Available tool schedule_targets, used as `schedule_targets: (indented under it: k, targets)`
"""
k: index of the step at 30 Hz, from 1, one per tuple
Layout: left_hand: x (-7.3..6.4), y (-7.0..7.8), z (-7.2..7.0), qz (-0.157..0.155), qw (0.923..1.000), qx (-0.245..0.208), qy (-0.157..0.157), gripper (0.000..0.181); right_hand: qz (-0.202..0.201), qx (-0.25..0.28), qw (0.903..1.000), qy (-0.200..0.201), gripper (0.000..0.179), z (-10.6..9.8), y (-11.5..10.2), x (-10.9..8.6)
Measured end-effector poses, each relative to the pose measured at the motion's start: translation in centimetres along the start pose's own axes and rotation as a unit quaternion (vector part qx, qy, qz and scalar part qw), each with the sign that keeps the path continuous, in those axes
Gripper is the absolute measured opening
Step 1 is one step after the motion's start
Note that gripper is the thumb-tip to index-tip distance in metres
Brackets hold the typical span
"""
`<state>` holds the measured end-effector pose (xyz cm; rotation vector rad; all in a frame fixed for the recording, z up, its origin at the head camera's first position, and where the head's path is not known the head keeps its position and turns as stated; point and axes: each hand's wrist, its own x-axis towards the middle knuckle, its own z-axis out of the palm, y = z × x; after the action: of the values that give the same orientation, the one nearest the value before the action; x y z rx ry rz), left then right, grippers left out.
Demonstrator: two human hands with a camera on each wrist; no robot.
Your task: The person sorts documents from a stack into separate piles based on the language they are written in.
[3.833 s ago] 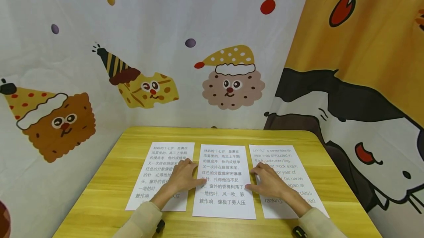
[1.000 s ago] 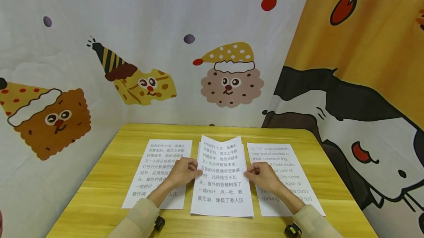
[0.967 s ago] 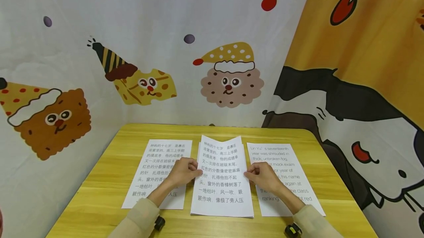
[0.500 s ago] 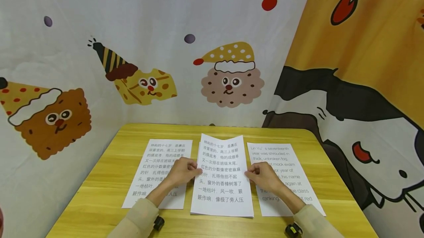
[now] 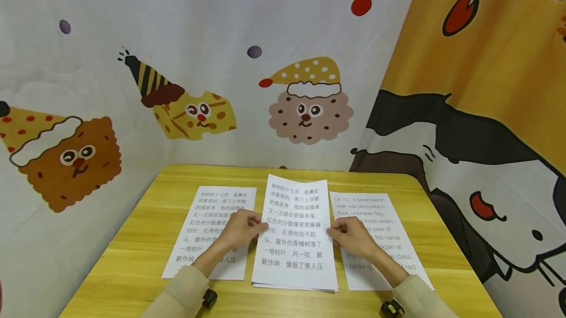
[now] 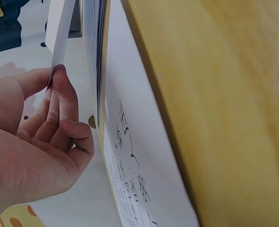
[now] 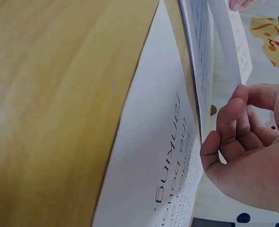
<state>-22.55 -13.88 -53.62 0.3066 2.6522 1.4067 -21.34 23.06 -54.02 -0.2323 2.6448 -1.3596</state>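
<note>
A white sheet of paper [image 5: 293, 229] printed with Chinese text is lifted over the middle pile, its far end raised. My left hand [image 5: 240, 229] pinches its left edge between thumb and fingertips. At the opposite edge, my right hand [image 5: 352, 236] pinches it likewise. Both wrist views show the sheet [image 6: 60, 35] standing clear of the table, with the left hand [image 6: 45, 123] and the right hand [image 7: 252, 137] at its edges. More paper lies beneath it, a thin rim showing at the near edge.
Left of the middle pile lies another page with Chinese text [image 5: 185, 239]; on the right is a page with English text [image 5: 376, 210]. All rest on a yellow wood-grain table [image 5: 132, 239]. A cartoon-printed curtain [image 5: 212, 23] hangs behind and around the table.
Earlier the hands lay at the middle pile's sides with the top sheet flat. They then pinched its edges; its far end bowed upward, and now it is higher and flatter.
</note>
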Motion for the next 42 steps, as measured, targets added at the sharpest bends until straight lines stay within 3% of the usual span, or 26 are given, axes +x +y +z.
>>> schedule_targets:
  k: [23,42]
  targets:
    - [-0.3,0.3,-1.7,-0.022,0.9993,-0.024,0.017,0.013,-0.010,0.036,0.9991,0.019,0.008,0.3,-1.3,-0.1]
    - [-1.4,-0.1,-3.9,-0.021,0.9986,-0.027,0.041,0.009,-0.027,0.056,0.9981,-0.005,0.008,1.6,-3.2,0.7]
